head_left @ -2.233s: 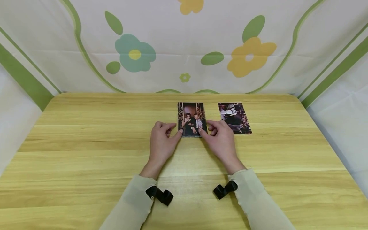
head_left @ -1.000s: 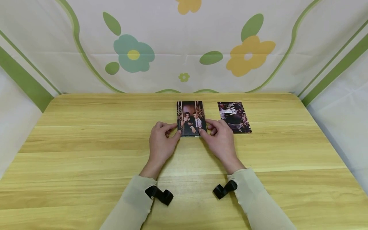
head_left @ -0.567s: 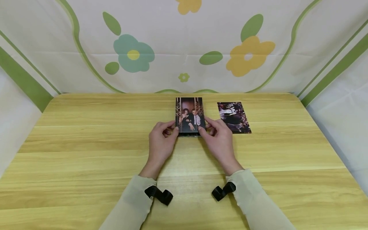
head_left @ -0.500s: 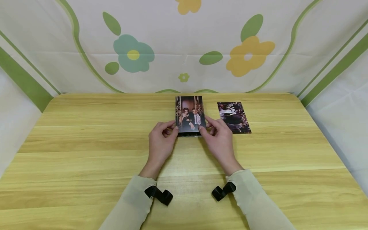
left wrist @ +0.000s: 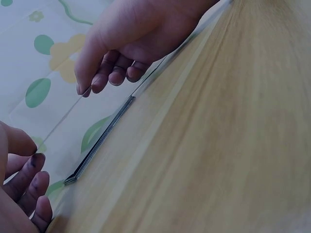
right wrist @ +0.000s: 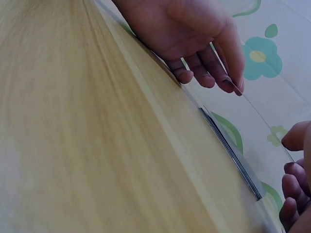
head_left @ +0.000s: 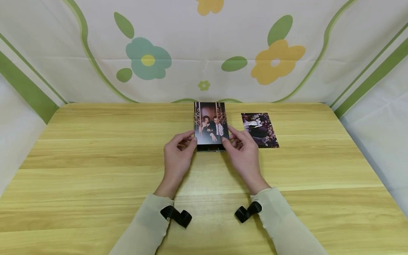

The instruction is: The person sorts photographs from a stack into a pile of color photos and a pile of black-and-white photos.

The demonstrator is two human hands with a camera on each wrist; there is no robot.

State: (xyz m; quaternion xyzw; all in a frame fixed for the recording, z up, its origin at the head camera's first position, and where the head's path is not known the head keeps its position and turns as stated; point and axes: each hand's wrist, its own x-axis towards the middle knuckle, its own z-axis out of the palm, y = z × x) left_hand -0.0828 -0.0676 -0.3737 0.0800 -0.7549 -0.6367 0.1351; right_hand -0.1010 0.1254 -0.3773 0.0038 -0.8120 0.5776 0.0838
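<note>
Both hands pinch one glossy photo (head_left: pixel 210 124) by its lower side edges, the left hand (head_left: pixel 179 154) at its left side and the right hand (head_left: pixel 243 152) at its right. It pictures two people behind an ornate gate. Below it a stack of photos (left wrist: pixel 99 141) lies on the table; only the dark near edge shows in the head view. Both wrist views show a gap between the raised photo and the stack. Another photo (head_left: pixel 260 130), dark and colourful, lies flat just beyond the right hand, which covers its lower left corner.
The light wooden table (head_left: pixel 95 170) reaches back to a white cloth (head_left: pixel 197 42) printed with flowers and leaves. Similar cloth hangs at both sides. Black wrist mounts (head_left: pixel 176 216) sit at the sleeve cuffs.
The top photo has risen off the stack and its far edge has moved up towards the cloth, both hands still pinching it. The photo on the right has stayed in place.
</note>
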